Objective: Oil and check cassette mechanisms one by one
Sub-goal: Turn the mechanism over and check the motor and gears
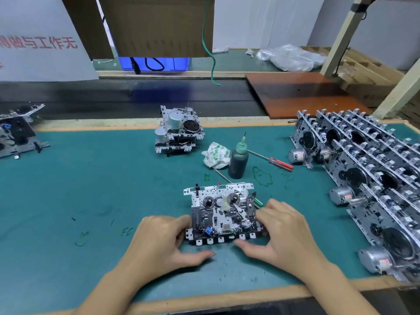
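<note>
One mechanism (221,213) lies flat on the green mat (91,178), just nearer than the one oil bottle (238,161). The left hand (163,244) grips its left edge, the right hand (281,233) its right edge, thumbs under the near side. Beyond and left of the bottle sits a stack (178,133) of about two mechanisms. Right of the bottle: one red-handled screwdriver (270,159), then many mechanisms in rows (363,173). One crumpled rag (216,154) touches the bottle's left.

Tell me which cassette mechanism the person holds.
The flat metal cassette mechanism nearest the table's front edge, between left hand and right hand; the others sit untouched.
</note>
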A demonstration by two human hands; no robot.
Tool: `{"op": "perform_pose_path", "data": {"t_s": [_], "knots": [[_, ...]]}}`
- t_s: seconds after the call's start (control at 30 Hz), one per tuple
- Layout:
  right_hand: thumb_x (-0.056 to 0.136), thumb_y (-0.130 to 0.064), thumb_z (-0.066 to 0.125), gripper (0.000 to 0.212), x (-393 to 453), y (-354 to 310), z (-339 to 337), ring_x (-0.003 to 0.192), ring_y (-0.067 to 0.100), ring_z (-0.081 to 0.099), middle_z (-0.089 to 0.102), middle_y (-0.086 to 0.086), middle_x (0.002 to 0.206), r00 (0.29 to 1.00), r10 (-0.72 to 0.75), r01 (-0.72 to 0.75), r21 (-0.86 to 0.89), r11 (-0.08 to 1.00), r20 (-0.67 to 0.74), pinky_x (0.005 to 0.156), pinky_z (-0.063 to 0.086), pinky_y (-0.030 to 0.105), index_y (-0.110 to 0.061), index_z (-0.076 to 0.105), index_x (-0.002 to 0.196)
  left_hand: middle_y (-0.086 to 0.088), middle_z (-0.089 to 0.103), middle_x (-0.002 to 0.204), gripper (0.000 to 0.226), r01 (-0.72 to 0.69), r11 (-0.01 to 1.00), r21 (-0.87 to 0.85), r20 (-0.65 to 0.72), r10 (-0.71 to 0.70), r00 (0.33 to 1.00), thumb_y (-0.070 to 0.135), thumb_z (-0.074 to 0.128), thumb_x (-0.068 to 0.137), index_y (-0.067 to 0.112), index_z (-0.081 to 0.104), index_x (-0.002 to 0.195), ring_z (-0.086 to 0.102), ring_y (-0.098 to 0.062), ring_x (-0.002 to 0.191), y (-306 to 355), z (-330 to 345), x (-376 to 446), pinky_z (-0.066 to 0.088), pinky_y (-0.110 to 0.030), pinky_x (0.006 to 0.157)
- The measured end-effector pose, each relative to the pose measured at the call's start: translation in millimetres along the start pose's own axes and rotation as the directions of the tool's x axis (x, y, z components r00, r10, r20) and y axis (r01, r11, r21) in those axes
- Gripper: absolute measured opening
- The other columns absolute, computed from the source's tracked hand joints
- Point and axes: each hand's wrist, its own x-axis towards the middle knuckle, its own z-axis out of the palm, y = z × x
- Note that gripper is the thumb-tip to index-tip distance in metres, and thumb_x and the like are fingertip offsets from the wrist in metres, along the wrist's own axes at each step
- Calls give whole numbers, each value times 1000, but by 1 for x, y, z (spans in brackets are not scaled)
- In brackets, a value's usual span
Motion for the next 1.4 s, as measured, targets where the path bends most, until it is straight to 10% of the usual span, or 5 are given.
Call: {"op": "perform_pose_path", "data": {"t_s": [0.6,1.4], "knots": [[74,-56,56,48,-2,6,-2,60,12,33,42,-4,54,993,-72,61,122,991,88,58,26,23,-16,42,54,6,36,36,58,-136,987,84,-22,138,990,71,56,67,17,39,51,37,-11,33,-3,0,1,31,-23,36],[70,-61,60,51,-1,0,-6,54,13,37,35,-8,59,988,20,-57,250,967,151,54,25,22,-17,39,54,-2,37,29,61,222,968,118,-113,-209,971,74,48,56,15,44,41,42,-21,27,16,10,1,24,-20,36]]}}
